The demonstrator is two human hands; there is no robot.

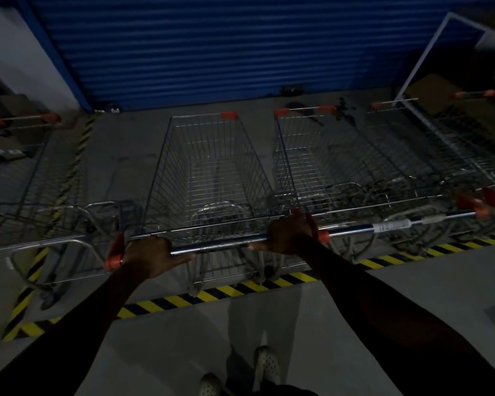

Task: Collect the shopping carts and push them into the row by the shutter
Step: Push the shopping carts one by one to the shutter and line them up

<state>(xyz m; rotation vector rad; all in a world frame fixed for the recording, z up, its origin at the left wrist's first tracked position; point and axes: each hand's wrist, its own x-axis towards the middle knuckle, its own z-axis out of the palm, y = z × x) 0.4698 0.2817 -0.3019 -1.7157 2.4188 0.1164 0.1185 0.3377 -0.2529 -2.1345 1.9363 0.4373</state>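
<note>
Your left hand point(147, 254) and right hand point(290, 235) are both curled round the handle bar point(226, 244) of the shopping cart point(209, 172). Its basket extends ahead of your grip. Judged step: final push-in beside the row point(340, 155), right of your grip. Steer straight toward the shutter point(212, 47) beyond. The wheels are lost in shadow.

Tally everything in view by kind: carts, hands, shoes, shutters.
Shopping carts: 5, though the right edge is dim
Hands: 2, left hand and right hand, both gripping the middle cart's handle
Shoes: 2
Shutter: 1
Total: 10
</note>
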